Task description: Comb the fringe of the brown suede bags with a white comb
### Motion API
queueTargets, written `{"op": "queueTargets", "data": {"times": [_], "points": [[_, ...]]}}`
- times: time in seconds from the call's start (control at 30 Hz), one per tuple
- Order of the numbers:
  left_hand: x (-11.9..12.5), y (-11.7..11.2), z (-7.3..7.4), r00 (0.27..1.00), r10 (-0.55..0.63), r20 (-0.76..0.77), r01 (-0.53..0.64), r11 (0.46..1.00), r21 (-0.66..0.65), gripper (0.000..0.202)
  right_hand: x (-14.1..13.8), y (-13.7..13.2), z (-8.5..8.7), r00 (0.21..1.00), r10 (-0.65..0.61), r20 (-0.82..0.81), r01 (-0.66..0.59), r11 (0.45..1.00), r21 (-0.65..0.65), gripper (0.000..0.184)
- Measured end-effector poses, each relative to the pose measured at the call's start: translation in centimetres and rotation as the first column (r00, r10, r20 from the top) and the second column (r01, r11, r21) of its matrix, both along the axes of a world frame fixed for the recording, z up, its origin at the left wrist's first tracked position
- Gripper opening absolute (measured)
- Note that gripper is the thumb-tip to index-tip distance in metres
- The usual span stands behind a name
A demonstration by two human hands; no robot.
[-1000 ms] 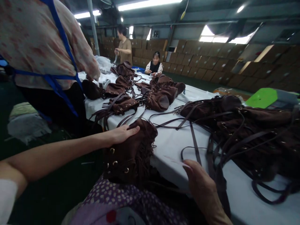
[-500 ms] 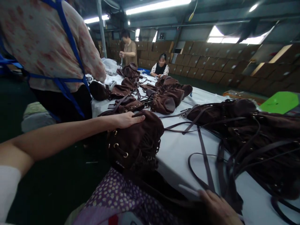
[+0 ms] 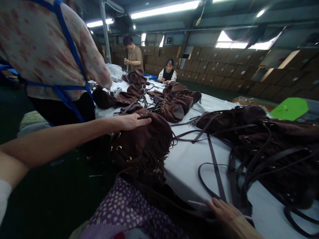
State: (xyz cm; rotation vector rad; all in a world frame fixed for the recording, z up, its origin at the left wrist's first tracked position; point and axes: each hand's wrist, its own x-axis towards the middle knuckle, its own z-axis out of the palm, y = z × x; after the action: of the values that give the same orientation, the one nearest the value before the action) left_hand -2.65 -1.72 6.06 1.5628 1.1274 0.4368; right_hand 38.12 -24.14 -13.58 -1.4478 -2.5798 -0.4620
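My left hand (image 3: 137,122) is closed on the side of a dark brown fringed drawstring bag (image 3: 147,132), its thumb across the top and its other fingers mostly hidden. Gold eyelets with a cord run along the bag's near side, and fringe hangs from its right side. Low at the right, my right hand (image 3: 229,214) is closed round a thin white stick (image 3: 196,202) that pokes out past the fingers. It is close to a brown strap at the white table's near edge. A dark strap or cloth stretches between the bag and this hand, over my lap.
More brown bags (image 3: 171,111) lie along the white table (image 3: 184,156), with a heap of bags (image 3: 274,149) and loose straps at right. A person in blue straps (image 3: 57,59) stands close at left. Two other people work farther back. Cardboard boxes (image 3: 224,69) line the wall.
The bag has turned a little under my left hand, and its fringe now hangs more spread out. My right hand keeps the white stick. My view has shifted slightly.
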Motion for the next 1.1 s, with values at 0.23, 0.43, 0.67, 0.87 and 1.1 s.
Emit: {"op": "queueTargets", "data": {"times": [0.23,0.43,0.67,0.87,1.1], "points": [[4.1,-2.3,-0.4,0.967,-0.178,-0.185,0.17,0.984,-0.057,0.049,-12.0,4.4,12.2,0.942,0.075,-0.328,-0.05,0.995,0.083,0.024],[4.4,-2.1,1.4,0.967,-0.206,-0.153,0.211,0.977,0.016,0.046,-14.4,5.4,9.7,0.99,0.117,-0.075,-0.129,0.975,-0.183,0.037],[-0.3,0.1,1.5,0.997,0.058,-0.052,-0.06,0.997,-0.041,0.049,-1.4,-0.1,0.1,0.998,-0.036,-0.061,0.035,0.999,-0.01,0.043],[1.7,-1.3,0.3,0.997,-0.066,-0.048,0.058,0.987,-0.151,0.057,-10.7,5.8,12.6,0.885,-0.059,-0.461,0.107,0.991,0.079,0.019],[-1.6,0.1,-0.8,0.962,0.186,0.198,-0.171,0.981,-0.093,0.052,-12.1,2.3,2.3,0.989,-0.038,-0.14,0.011,0.981,-0.192,0.038]]}}
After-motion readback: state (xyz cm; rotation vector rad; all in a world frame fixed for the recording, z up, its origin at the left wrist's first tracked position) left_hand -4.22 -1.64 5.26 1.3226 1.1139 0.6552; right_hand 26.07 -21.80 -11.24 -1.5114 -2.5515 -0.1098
